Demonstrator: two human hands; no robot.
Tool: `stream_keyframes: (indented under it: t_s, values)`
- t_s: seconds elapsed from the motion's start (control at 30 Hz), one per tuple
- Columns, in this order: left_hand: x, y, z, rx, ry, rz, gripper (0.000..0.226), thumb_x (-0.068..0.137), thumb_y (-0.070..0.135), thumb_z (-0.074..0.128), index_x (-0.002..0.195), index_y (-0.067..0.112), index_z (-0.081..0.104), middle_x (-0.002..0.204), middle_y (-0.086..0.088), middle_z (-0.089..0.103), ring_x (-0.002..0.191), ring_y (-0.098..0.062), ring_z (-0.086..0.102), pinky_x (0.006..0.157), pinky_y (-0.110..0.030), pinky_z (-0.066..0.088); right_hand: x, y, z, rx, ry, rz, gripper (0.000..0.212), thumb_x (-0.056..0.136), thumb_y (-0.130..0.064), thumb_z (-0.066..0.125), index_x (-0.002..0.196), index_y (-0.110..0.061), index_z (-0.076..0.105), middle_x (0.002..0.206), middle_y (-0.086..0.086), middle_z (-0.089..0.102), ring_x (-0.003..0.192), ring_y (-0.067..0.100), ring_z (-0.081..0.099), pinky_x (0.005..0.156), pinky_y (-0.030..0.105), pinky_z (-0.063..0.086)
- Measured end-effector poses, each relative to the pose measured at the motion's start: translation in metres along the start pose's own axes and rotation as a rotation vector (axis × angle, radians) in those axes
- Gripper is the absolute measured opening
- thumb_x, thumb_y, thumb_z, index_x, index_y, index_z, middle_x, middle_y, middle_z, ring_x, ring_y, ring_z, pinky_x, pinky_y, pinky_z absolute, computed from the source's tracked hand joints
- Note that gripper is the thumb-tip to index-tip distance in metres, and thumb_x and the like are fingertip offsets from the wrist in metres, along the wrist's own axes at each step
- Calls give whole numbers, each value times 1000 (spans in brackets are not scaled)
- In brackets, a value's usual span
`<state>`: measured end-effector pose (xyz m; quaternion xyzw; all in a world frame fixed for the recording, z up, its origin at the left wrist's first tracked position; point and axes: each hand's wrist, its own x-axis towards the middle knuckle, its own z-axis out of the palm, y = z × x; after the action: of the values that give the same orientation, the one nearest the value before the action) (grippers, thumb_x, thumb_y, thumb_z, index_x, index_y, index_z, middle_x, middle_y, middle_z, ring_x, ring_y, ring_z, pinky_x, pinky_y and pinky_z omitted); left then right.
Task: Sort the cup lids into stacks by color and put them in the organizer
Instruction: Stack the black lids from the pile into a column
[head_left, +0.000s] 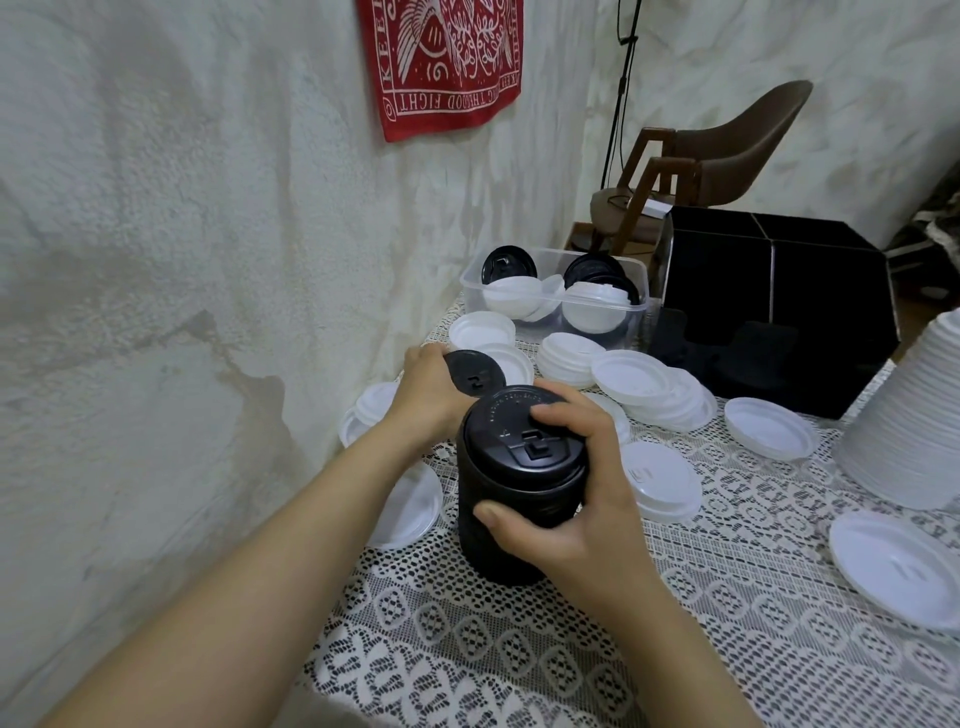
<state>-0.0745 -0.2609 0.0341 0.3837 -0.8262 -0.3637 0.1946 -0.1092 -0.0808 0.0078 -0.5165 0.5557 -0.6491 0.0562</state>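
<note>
Black lids form the tall stack (511, 499) that my right hand (576, 499) wraps to steady it near the middle, while my left hand (428, 384) pinches a loose black lid (475, 376) just beyond, likely to top it before loading the organizer (779, 291) far right.

My single head view looks forward and down, close over the stack of black lids (514, 483) on the lace-covered table (467, 649), seemingly tilted.
</note>
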Motion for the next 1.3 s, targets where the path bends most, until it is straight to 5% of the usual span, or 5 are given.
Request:
stream_keyframes:
  t_s: [0.27,0.4,0.53,0.8,1.3]
  values:
    - [-26,18,-22,-225,187,26,63,46,45,80,102,28,55,113,-2,63,102,-17,62,93,-39,50,-1,0,-1,-29,-13,21,64,64,-39,79,117,-47,44,135,-28,39,131,8,44,103,17,37]
    - [-61,32,-40,-364,175,122,44,66,25,87,101,32,62,102,12,68,93,1,63,87,-24,52,-1,-3,-1,-30,-16,32,66,63,-40,79,117,-52,42,134,-30,39,131,6,43,102,14,36]
    - [-93,39,-46,-452,181,178,59,69,20,83,120,31,56,109,21,63,94,17,58,72,0,43,-1,-5,-2,22,-33,72,77,61,-36,80,123,-49,37,123,-36,46,122,0,50,97,10,39]
    - [-131,40,-34,-317,79,271,72,48,59,67,117,43,56,113,22,56,111,7,54,96,-18,42,-2,-7,-3,75,-64,160,103,59,-35,83,139,-43,18,123,-46,44,118,-12,50,92,5,39]
    - [-140,38,-13,-282,77,313,62,62,39,68,119,46,46,121,30,46,117,16,42,90,0,34,-4,-6,-1,44,2,58,91,64,-18,83,128,-59,33,124,-37,46,117,0,54,90,10,44]
